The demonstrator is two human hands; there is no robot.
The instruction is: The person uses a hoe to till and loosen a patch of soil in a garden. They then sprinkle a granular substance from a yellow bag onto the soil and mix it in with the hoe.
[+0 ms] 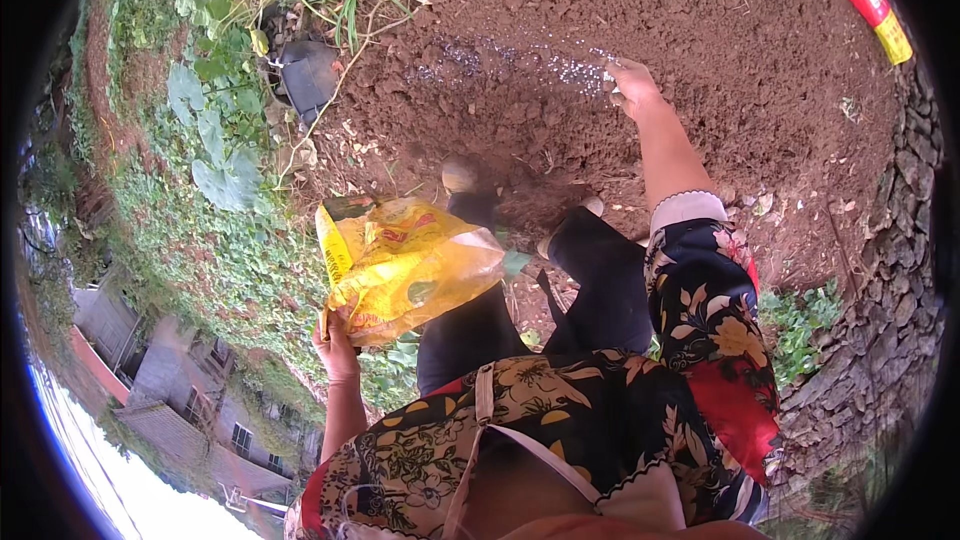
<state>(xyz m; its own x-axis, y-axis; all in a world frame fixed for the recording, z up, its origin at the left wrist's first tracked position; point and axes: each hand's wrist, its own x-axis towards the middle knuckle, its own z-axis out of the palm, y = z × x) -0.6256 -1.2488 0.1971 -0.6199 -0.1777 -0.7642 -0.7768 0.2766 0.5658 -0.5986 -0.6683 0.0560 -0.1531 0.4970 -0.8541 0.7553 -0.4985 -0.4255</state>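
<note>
My left hand (337, 346) grips the edge of a yellow printed plastic bag (409, 270), which hangs in front of my left leg. The bag bears writing, and its contents are hidden. My right hand (634, 89) reaches out low over reddish-brown tilled soil (480, 112), its fingers bent around some white granules. More white granules (577, 75) lie in a loose band on the soil, running leftward from my fingertips. I cannot tell how many granules are inside the hand.
A red and yellow packet (871, 6) lies on the soil at the far right. A dark plastic container (309, 77) sits among plants at the left. Along the right runs a dry-stone wall (862, 360). Leafy vines (225, 255) cover the left side, with buildings (187, 405) beyond.
</note>
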